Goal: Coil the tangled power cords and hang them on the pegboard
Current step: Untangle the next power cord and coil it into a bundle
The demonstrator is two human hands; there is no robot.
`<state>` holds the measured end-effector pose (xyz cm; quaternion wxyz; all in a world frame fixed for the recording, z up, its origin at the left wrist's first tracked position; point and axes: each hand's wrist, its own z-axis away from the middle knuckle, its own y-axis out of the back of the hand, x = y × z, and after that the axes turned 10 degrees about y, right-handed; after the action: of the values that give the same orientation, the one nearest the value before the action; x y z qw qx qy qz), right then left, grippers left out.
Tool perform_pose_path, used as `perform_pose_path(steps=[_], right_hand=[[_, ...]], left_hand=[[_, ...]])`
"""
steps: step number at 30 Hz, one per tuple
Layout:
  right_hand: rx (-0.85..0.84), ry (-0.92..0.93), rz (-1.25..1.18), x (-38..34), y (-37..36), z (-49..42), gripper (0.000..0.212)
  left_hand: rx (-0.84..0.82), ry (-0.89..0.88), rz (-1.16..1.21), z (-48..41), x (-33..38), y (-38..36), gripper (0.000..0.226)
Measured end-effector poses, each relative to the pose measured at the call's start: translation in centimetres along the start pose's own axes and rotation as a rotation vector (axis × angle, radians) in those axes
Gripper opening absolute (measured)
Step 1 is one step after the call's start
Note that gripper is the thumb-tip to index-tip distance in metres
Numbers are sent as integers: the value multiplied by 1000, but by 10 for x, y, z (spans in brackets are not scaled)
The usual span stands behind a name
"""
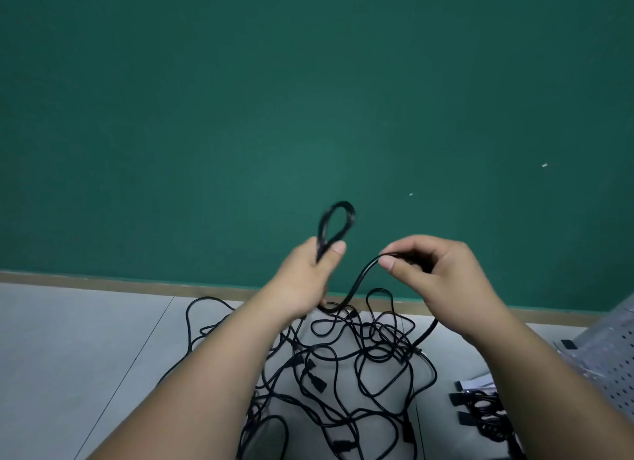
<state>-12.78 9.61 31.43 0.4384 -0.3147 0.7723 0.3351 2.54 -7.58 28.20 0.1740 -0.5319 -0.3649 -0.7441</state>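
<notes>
Against a green wall (pixel 308 99), one cord (pixel 356 281) is pinched by both hands, left hand (pixel 305 274) gripping a first loop (pixel 338 223), right hand (pixel 435 267) feeding slack. Most cords (pixel 343 367) lie tangled on the floor (pixel 85 339); by the pegboard (pixel 614 363) at right, nothing is seen hung.

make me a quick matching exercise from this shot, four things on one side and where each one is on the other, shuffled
Things:
1. small cord loop
2. tangled pile of cords
3. pegboard
4. coiled cords

Places:
A. leaning at the far right edge of the view
B. spread over the grey floor below both arms
C. sticking up from the left hand, against the green wall
D. low on the right, in front of the pegboard's base

Pairs: 1-C, 2-B, 3-A, 4-D
</notes>
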Motion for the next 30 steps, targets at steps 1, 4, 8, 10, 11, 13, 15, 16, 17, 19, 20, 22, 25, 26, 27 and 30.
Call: perform_pose_path(steps=[1, 4, 8, 10, 11, 13, 15, 16, 17, 19, 20, 22, 25, 26, 27, 30], right_hand=[[50, 6, 53, 2, -1, 0, 8], [191, 40, 202, 4, -2, -2, 18], [309, 150, 422, 5, 2, -4, 22], [310, 226, 516, 4, 2, -4, 25], [294, 254, 548, 5, 2, -4, 27], [234, 283, 566, 7, -1, -3, 28], [199, 283, 578, 12, -2, -4, 25], [204, 268, 577, 14, -3, -4, 22], [214, 244, 563, 15, -3, -5, 20], [220, 194, 509, 17, -4, -6, 12], [215, 177, 474, 17, -5, -7, 9], [200, 155, 417, 16, -6, -7, 12], [197, 72, 271, 16, -6, -6, 16], [208, 38, 240, 17, -5, -6, 16], [223, 4, 228, 18, -5, -6, 14], [241, -42, 381, 20, 0, -5, 11]], left_hand=[[-35, -3, -58, 5, 3, -7, 39], [-117, 19, -80, 20, 16, -25, 52], [-227, 2, -65, 29, 22, -40, 66], [-232, -7, -187, 27, 20, -43, 57], [-243, -4, -250, 27, 18, -45, 48], [-271, -2, -318, 28, 13, -50, 31], [-233, -12, -309, 31, 9, -56, 21], [-189, -25, -296, 31, 9, -58, 20], [-145, -43, -274, 31, 9, -59, 20], [-97, -70, -209, 29, 11, -59, 20], [-89, -69, -180, 29, 13, -58, 19], [-77, -63, -133, 28, 14, -55, 16], [-58, -37, -3, 28, 14, -52, 15], [-41, -25, 48, 27, 14, -52, 15], [-24, -13, 95, 25, 15, -51, 15], [-9, 3, 139, 24, 16, -49, 19]])
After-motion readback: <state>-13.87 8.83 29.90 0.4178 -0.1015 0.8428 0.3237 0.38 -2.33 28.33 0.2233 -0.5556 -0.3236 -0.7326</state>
